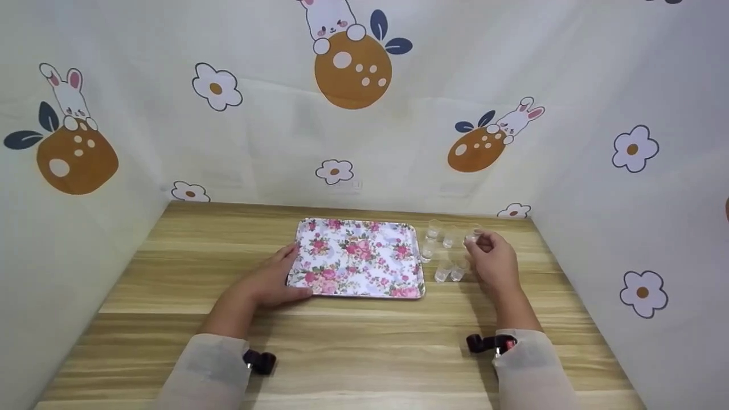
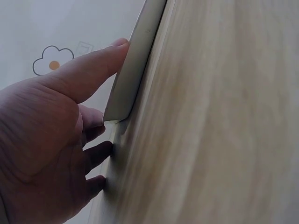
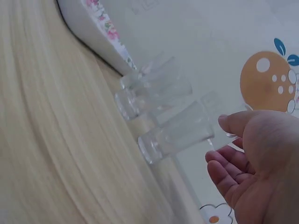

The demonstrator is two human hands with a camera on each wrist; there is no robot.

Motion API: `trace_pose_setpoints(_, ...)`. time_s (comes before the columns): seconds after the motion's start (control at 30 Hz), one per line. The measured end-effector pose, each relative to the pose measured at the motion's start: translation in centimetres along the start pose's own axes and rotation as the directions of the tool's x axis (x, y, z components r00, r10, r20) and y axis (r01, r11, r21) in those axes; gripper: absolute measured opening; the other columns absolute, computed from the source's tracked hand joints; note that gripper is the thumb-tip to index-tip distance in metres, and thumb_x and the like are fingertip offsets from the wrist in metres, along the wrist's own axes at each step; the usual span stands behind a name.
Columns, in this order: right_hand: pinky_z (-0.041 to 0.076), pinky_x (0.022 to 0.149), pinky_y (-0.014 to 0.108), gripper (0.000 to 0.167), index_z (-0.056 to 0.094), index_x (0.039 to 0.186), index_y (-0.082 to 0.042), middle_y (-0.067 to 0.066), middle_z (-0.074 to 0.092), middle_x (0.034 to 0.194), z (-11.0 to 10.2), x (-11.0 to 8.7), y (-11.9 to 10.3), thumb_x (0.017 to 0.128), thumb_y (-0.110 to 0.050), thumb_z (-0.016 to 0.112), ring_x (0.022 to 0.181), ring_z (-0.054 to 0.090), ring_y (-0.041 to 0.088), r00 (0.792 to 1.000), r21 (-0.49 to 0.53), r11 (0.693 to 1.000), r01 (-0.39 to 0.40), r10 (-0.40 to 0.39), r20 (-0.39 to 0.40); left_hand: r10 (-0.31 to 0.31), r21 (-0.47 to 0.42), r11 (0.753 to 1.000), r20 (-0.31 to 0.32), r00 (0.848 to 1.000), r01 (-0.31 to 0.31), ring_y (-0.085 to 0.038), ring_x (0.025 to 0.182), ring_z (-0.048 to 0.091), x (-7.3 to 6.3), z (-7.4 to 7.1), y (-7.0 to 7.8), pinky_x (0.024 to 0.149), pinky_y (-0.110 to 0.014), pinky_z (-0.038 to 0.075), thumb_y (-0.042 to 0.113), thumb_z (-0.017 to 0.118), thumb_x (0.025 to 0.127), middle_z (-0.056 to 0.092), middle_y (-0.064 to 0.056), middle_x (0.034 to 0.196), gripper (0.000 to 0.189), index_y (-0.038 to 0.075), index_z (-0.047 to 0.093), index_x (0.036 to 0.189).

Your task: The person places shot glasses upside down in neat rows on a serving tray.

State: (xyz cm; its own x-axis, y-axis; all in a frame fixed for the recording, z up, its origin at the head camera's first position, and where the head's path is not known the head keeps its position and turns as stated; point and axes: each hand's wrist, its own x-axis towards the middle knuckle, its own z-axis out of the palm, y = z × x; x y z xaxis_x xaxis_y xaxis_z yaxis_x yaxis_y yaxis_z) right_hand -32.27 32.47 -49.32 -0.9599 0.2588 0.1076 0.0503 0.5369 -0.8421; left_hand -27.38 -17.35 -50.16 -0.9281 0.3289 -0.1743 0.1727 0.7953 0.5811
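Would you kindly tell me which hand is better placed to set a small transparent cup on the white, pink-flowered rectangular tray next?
Probably the right hand: it pinches a small transparent cup near the other cups, while the left hand rests against the opposite end of the tray.

Bare table (image 1: 370,347) in front of the tray (image 1: 356,259) leaves a broad passage between the arms (image 1: 230,313); a second free stretch lies left of the left hand (image 1: 273,281), which obstructs the tray's near left corner; upright glasses (image 1: 449,238) crowd the tray's right side, with only narrow gaps among them; the right hand (image 1: 494,259) bounds this cluster; the wall (image 1: 256,142) limits passage behind.
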Motion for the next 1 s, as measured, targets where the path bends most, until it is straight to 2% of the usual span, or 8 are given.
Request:
trace_pose_setpoints(0.13,0.054,0.084,0.011,0.044,0.070,0.134,-0.005,0.015,0.074,0.123,0.0,-0.4,-1.5,0.101,-0.035,0.075,0.113,0.069,0.023,0.999,0.013,0.999,0.040,-0.040,0.007,-0.009,-0.006,1.000,0.009,1.000,0.009,-0.047,0.167,0.010,-0.1,0.1,0.0,0.135,-0.066,0.016,0.062,0.078,0.090,0.003,-0.012,0.183,0.120,0.009,0.010,0.173)
trace_pose_setpoints(0.33,0.056,0.087,0.017,0.041,0.074,0.125,-0.006,0.013,0.074,0.117,1.2,-1.4,-4.2,0.098,-0.037,0.079,0.107,0.069,0.022,0.992,0.025,0.995,0.100,-0.102,0.076,-0.012,-0.013,1.000,0.008,1.000,0.012,-0.049,0.166,0.011,0.0,0.1,0.1,0.134,-0.067,0.017,0.063,0.078,0.090,0.004,-0.012,0.183,0.120,0.009,0.010,0.173)
trace_pose_setpoints(0.6,0.059,0.085,0.017,0.038,0.075,0.128,-0.008,0.011,0.076,0.109,4.8,-2.8,-7.4,0.095,-0.024,0.083,0.098,0.071,0.017,0.965,0.139,0.971,0.195,-0.215,0.148,0.005,-0.026,1.000,0.007,1.000,-0.005,-0.049,0.166,0.011,0.0,-0.2,0.2,0.134,-0.067,0.018,0.059,0.079,0.091,0.004,-0.013,0.183,0.119,0.008,0.010,0.173)
trace_pose_setpoints(1.0,0.063,0.091,0.029,0.033,0.075,0.127,-0.013,0.006,0.074,0.109,10.7,-4.6,-10.6,0.096,-0.022,0.082,0.102,0.071,0.018,0.929,0.205,0.955,0.214,-0.264,0.259,-0.010,-0.019,1.000,0.021,1.000,0.010,-0.048,0.167,0.009,0.1,-0.1,0.2,0.134,-0.066,0.016,0.060,0.078,0.091,0.001,-0.011,0.183,0.118,0.009,0.010,0.173)
